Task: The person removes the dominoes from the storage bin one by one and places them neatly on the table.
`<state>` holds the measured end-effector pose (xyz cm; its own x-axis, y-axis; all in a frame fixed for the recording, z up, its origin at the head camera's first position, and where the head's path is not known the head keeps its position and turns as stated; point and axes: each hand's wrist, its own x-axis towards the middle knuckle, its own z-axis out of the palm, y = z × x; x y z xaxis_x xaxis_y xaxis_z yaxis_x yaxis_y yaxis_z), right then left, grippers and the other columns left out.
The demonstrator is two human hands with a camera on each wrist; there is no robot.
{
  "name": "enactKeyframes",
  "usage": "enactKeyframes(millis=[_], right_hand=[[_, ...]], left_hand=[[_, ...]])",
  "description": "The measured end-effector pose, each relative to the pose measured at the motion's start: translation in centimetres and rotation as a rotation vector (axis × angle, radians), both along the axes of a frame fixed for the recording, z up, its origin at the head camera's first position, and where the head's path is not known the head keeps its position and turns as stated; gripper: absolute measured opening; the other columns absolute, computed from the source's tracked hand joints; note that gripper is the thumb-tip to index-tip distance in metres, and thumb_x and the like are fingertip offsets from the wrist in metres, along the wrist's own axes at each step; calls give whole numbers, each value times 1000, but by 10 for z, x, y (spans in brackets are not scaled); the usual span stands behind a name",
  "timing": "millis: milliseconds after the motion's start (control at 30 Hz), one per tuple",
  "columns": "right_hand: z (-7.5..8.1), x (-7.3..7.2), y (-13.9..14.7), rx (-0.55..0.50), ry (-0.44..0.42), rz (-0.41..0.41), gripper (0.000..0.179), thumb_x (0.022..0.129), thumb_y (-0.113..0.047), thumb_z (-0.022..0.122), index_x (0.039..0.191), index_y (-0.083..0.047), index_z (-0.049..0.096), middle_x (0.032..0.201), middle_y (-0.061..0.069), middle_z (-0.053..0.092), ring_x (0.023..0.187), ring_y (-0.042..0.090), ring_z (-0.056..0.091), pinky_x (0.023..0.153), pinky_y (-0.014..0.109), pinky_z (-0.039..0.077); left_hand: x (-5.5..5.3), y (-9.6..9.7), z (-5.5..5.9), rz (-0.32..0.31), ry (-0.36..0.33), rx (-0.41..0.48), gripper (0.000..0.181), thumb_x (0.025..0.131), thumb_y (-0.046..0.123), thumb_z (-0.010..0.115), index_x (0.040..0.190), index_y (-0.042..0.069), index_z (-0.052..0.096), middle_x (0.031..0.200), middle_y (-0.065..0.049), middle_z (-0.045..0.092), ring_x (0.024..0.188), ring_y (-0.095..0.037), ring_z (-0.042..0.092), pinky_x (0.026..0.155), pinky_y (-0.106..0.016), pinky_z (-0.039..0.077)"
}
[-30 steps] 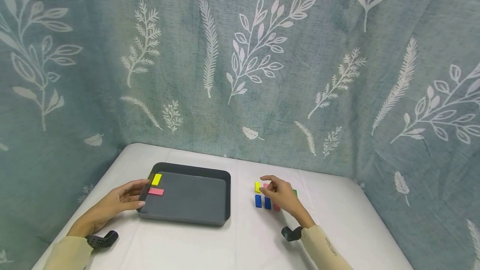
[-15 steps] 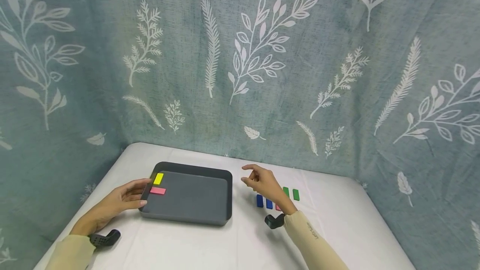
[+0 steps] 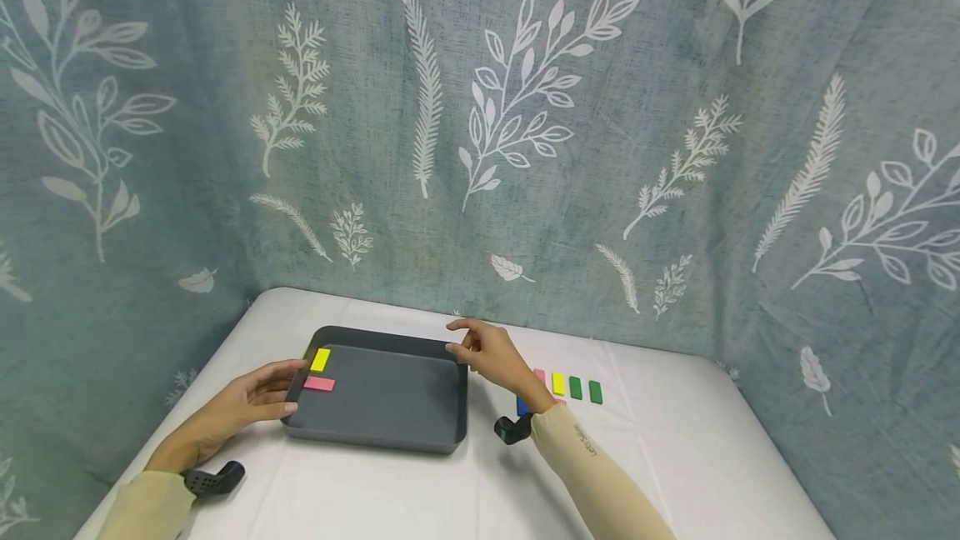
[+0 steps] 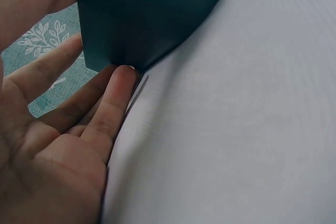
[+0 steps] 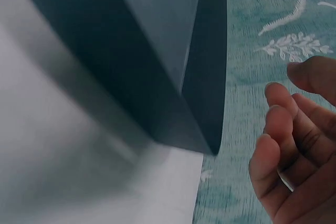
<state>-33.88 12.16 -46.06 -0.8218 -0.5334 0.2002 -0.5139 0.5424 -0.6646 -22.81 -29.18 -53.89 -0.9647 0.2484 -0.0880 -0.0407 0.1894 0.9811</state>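
A dark grey rectangular tray (image 3: pixel 382 394) lies on the white-covered table, with a yellow block (image 3: pixel 320 360) and a pink block (image 3: pixel 319 385) inside along its left side. My left hand (image 3: pixel 236 408) is at the tray's left wall; in the left wrist view its fingertips (image 4: pixel 124 77) touch the outside of the tray wall. My right hand (image 3: pixel 491 354) hovers by the tray's back right corner, fingers loosely bent and thumb apart. Nothing shows between them in the right wrist view, where the tray wall (image 5: pixel 205 66) stands beside the fingers.
Right of the tray, small blocks lie in rows, partly hidden by my right wrist: a yellow block (image 3: pixel 557 383), two green ones (image 3: pixel 575 387), a pink one (image 3: pixel 540 375) and a blue one (image 3: pixel 521 407). A leaf-patterned curtain (image 3: pixel 420 148) rises behind the table.
My right hand has moved left from over the loose blocks to the tray's right rim, uncovering the yellow and green blocks. My left hand has stayed at the tray's left wall.
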Motion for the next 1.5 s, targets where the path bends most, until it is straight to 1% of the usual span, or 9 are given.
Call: enactKeyframes(millis=[100, 200, 333, 533, 733, 833, 1067, 1233, 1500], right_hand=[[-1, -2, -12, 2, 6, 17, 34, 100, -25, 70, 133, -16, 65, 82, 13, 71, 57, 12, 57, 55, 27, 52], [-4, -4, -24, 6, 13, 43, 34, 100, -25, 70, 133, -16, 65, 80, 9, 71, 54, 10, 54, 52, 26, 49], [-7, -5, -41, 16, 28, 88, 35, 101, -25, 69, 134, -14, 65, 78, 3, 70, 53, 9, 52, 52, 24, 47], [-12, -4, -64, 28, 23, 130, 35, 101, -26, 68, 134, -14, 65, 82, 7, 73, 56, 8, 56, 56, 22, 48], [-13, -4, -85, 17, -30, 161, 39, 102, -27, 67, 136, -9, 64, 86, 13, 73, 59, 16, 62, 57, 24, 52], [-15, -5, -94, 21, -40, 174, 39, 102, -26, 68, 136, -8, 64, 85, 12, 72, 60, 19, 62, 56, 24, 51], [-21, -2, -117, 50, -53, 198, 39, 101, -24, 69, 137, -9, 64, 83, 9, 72, 57, 11, 59, 54, 22, 49], [-25, -1, -132, 60, -56, 209, 39, 101, -25, 70, 136, -9, 64, 80, 5, 71, 58, 15, 62, 54, 22, 50], [-30, -3, -151, 132, -49, 220, 39, 100, -25, 70, 135, -9, 66, 77, 1, 70, 61, 13, 66, 58, 20, 51]], left_hand=[[0, 0, 0, -11, 6, 2, 78, 95, 23, 76, 160, 10, 33, 160, -22, 32, 140, -39, 41, 110, -45, 42], [0, -1, 0, -10, 8, 9, 78, 96, 22, 76, 160, 9, 33, 160, -21, 33, 139, -39, 42, 109, -43, 44], [0, -1, -3, -3, 6, 14, 79, 95, 22, 76, 160, 9, 33, 159, -21, 33, 139, -40, 42, 110, -47, 43], [1, -1, -6, -2, 7, 19, 78, 95, 21, 76, 160, 10, 34, 159, -21, 35, 138, -40, 43, 111, -51, 42], [2, -2, -5, 0, 6, 9, 78, 95, 22, 76, 160, 10, 34, 159, -21, 35, 139, -40, 42, 110, -48, 42], [2, -3, -5, -7, 7, 8, 78, 96, 22, 75, 160, 10, 33, 159, -21, 35, 139, -40, 42, 110, -48, 43], [4, -4, -3, -5, -7, 12, 78, 96, 23, 76, 160, 11, 33, 159, -22, 35, 139, -40, 43, 110, -54, 42], [3, -3, -1, -2, -15, 10, 79, 96, 25, 75, 160, 11, 33, 159, -21, 34, 139, -41, 43, 111, -56, 41], [0, -2, 0, -12, -8, 4, 78, 96, 25, 75, 160, 12, 33, 160, -21, 34, 141, -43, 40, 111, -58, 40]])
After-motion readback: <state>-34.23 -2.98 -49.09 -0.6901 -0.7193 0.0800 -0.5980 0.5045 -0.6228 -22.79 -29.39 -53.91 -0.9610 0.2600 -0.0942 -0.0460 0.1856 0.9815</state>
